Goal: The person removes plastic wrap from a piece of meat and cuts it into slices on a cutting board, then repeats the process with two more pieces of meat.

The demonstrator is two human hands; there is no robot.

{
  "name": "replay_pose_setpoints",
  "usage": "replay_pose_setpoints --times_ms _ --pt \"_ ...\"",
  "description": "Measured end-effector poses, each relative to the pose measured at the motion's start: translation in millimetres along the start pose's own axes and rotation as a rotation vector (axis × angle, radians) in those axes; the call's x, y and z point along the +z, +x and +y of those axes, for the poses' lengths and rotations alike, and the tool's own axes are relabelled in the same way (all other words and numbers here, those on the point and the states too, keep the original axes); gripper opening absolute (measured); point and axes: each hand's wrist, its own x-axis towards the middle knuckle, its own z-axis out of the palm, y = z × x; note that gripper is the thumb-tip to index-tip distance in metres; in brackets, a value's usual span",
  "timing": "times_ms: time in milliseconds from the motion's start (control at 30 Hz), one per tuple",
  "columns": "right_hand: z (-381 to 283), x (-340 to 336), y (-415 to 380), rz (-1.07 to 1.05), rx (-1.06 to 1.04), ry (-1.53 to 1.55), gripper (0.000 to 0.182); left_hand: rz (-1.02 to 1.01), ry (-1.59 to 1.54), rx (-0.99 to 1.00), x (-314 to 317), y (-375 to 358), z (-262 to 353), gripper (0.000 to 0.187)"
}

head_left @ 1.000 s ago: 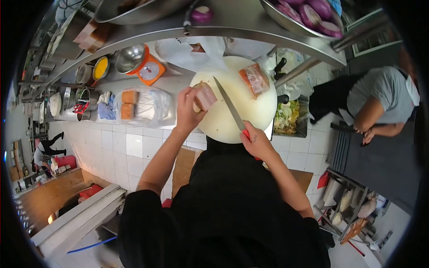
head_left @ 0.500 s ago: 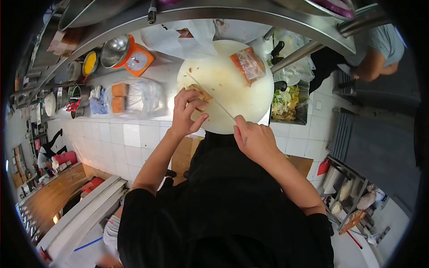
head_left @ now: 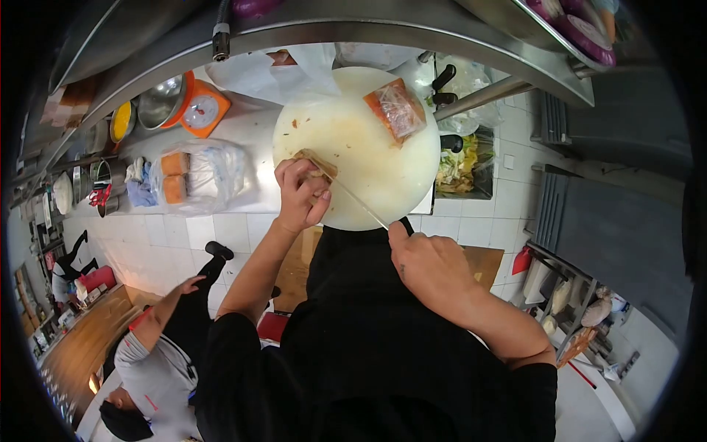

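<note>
On the round white cutting board (head_left: 368, 173), my left hand (head_left: 300, 193) has its fingers curled over a browned piece of food (head_left: 319, 163), near the board's left side. My right hand (head_left: 427, 261) is closed around the handle of a long thin knife (head_left: 362, 204). The blade points up and left, its tip end against the food beside my left fingers. A plastic-wrapped orange-brown block (head_left: 398, 110) lies on the board's upper right. Small brown crumbs are scattered on the board.
An orange scale (head_left: 202, 110), a metal bowl (head_left: 160, 102) and bagged bread pieces (head_left: 175, 177) are at the left. Black-handled knives (head_left: 445, 76) and a tray of chopped vegetables (head_left: 465, 171) stand at the right. A metal shelf (head_left: 317, 31) crosses above. A person (head_left: 158, 357) is at the lower left.
The knife has moved left, its blade now against the food. My left fingers have curled in more. One person came into view at lower left; the person at upper right is gone.
</note>
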Motion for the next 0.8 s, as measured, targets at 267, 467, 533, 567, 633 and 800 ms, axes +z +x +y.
replay_pose_setpoints --times_ms 267,467,533,567,633,800 --pt "-11.5 9.8 58.3 -0.018 0.046 0.102 0.005 0.003 -0.006 -0.013 2.1 -2.1 -2.5 0.023" --pt "0.9 49.0 81.0 0.095 0.018 0.202 0.008 0.010 -0.008 -0.035 5.1 -7.2 -4.3 0.023" --pt "5.0 42.1 55.4 0.092 0.033 0.232 0.008 0.024 0.021 -0.008 7.6 -6.3 -4.5 0.022" --pt "4.8 40.9 39.0 0.057 0.068 0.211 0.007 0.025 0.023 -0.010 7.2 -5.7 -4.7 0.022" --pt "2.5 34.8 29.9 -0.067 0.149 0.151 0.008 -0.004 -0.003 0.020 4.5 -5.1 -3.8 0.020" --pt "26.2 115.6 99.6 0.133 0.045 0.185 0.010 0.040 0.008 0.013 5.7 -3.3 -5.2 0.020"
